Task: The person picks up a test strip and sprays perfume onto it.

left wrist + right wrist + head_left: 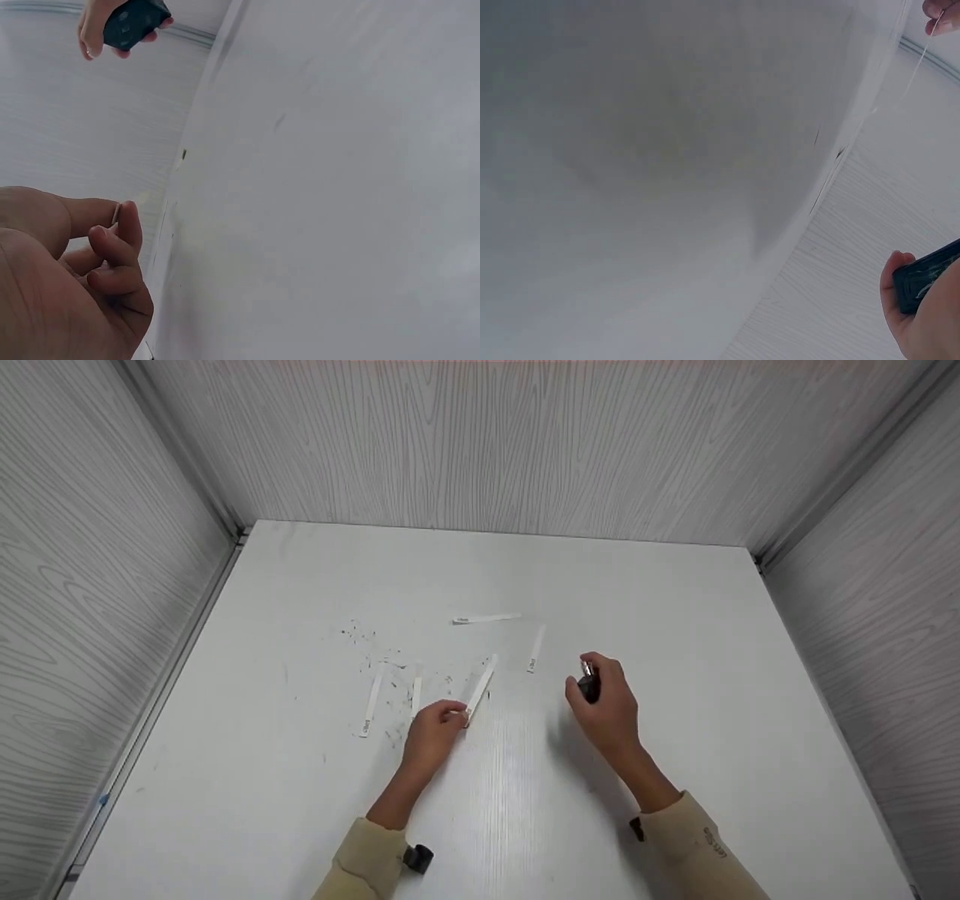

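Observation:
My left hand [433, 739] pinches the near, printed end of a narrow white paper strip [482, 684] between thumb and forefinger. The strip points away from me, raised over the table; in the left wrist view only a thin edge of it [116, 214] shows at the fingertips. To the right, my right hand [611, 709] grips a small dark spray bottle [590, 688] with a silvery top, the forefinger curled over that top. The bottle's dark, flat-sided base [136, 24] appears in the left wrist view. A gap separates bottle and strip.
Several similar strips lie on the white table: one at left [373, 701], one partly behind the left hand [417, 694], one farther back [487, 619] and one toward the right [536, 649]. Dark specks [360, 634] and smudges mark the left-middle surface. Wood-grain panels [480, 450] enclose the table.

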